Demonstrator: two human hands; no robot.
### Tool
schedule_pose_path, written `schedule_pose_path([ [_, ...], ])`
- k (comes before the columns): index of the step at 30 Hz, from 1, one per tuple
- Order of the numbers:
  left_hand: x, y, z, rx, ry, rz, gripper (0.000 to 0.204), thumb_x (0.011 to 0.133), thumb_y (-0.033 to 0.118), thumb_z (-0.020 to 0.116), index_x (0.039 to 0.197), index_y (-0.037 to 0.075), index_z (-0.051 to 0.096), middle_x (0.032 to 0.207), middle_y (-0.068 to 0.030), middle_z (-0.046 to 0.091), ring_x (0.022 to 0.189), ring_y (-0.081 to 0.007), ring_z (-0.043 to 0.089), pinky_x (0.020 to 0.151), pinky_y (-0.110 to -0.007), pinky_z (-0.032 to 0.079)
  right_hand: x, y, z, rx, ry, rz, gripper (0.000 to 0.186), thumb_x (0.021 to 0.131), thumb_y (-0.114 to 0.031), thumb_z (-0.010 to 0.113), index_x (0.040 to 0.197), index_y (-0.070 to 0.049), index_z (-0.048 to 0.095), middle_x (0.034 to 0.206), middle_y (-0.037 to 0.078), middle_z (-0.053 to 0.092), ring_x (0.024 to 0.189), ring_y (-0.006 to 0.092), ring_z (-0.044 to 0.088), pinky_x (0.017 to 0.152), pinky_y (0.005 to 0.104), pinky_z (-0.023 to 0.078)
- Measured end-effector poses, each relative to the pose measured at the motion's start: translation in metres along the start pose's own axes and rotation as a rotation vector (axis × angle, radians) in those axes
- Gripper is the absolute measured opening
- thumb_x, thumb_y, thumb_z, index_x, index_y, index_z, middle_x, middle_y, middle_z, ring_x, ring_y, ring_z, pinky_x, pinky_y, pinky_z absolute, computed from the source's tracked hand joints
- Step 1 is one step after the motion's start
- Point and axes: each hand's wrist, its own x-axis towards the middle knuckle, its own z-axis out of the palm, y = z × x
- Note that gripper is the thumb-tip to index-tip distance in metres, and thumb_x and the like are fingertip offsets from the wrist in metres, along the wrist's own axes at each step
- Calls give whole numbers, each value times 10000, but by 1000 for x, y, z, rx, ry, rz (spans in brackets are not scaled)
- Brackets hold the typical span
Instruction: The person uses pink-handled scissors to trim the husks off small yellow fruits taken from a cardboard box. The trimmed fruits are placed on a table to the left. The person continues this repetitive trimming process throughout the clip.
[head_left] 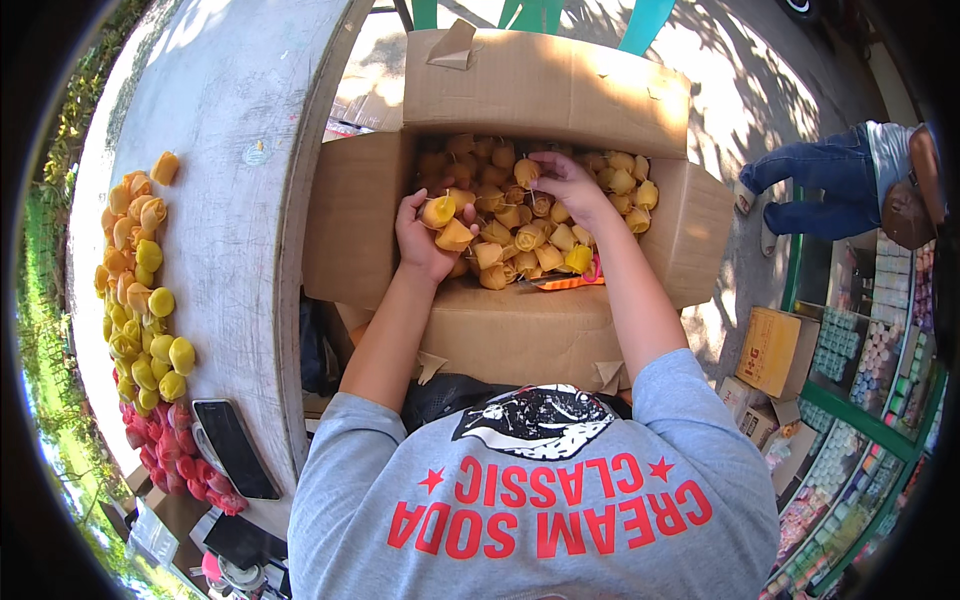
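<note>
An open cardboard box (520,345) stands before me, holding many orange-yellow, rose-shaped candles (528,237) with pale wicks. My left hand (423,246), palm up over the box's left side, cups a few of these rose candles (438,211). Over the far middle of the pile, the fingers of my right hand (577,190) are closed on a single rose candle (526,173). Against the near wall, on top of the pile, lies an orange-and-black tool (567,284), its kind unclear. Beside it shows a pink loop (594,268), like a scissors handle.
Left of the box runs a worn whitish table (240,200). On it sit rows of orange, yellow and red rose candles (140,290) and a dark phone (236,449). A person (830,185) is at the right, near shelves (860,400) of small coloured goods and a smaller carton (770,350).
</note>
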Motion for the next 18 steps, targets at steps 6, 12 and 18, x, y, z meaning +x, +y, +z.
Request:
schedule_pose_path([
  [6, -1, 1, 2, -2, -22, 4, 462, 889, 418, 499, 1235, 119, 567, 1091, -94, 615, 891, -254, 619, 744, -408, 503, -32, -7, -5, 499, -195, -92, 536, 851, -18, 685, 1343, -9, 474, 1244, 83, 570, 1141, 162, 555, 1020, 302, 438],
  [12, -6, 1, 13, 62, -302, -191, 614, 912, 498, 436, 1394, 119, 460, 1384, -173, 508, 1003, -370, 654, 739, -442, 561, -43, -17, 6, 609, -169, 50, 346, 949, -228, 630, 1209, -11, 559, 1037, 83, 653, 899, 158, 656, 799, 276, 552],
  [18, -6, 0, 15, 108, -478, -324, 696, 923, 526, 399, 1492, 133, 330, 1460, -194, 432, 1041, -425, 647, 736, -442, 587, -45, -21, 23, 510, -106, 152, 366, 953, -418, 573, 1027, -63, 620, 901, 56, 668, 756, 136, 648, 693, 268, 546],
])
